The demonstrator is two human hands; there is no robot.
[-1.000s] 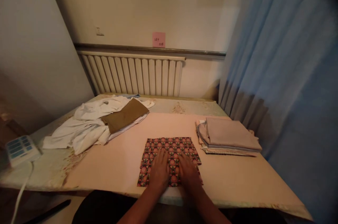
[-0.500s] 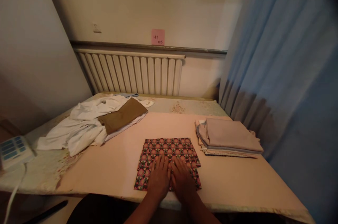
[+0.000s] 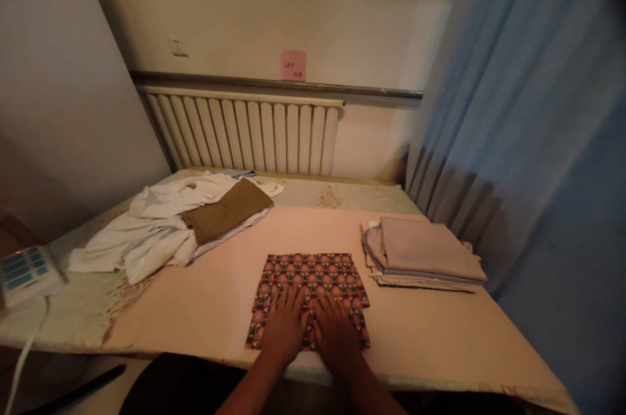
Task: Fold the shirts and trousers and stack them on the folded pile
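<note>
A folded patterned cloth [image 3: 308, 268], dark with rows of pink flowers, lies flat near the table's front edge. Its lower layer shows beyond the upper one at the near side. My left hand [image 3: 284, 327] rests palm down on the left half of the cloth, fingers stretched forward. Beside it, my right hand [image 3: 335, 331] presses flat on the right half, fingers also extended. The thumbs are close to each other near the middle, and neither hand grips the fabric.
On the right sits a stack of folded fabrics [image 3: 430, 248]. Crumpled white cloth [image 3: 156, 226] and a folded brown cloth [image 3: 229, 209] lie at the left. A white device with a cord [image 3: 29, 275] stands at the left edge. A blue curtain [image 3: 493, 134] hangs along the right side.
My left hand has slid slightly left over the cloth, opening a wider gap between the hands. My right hand has shifted a little left. The cloth stays folded.
</note>
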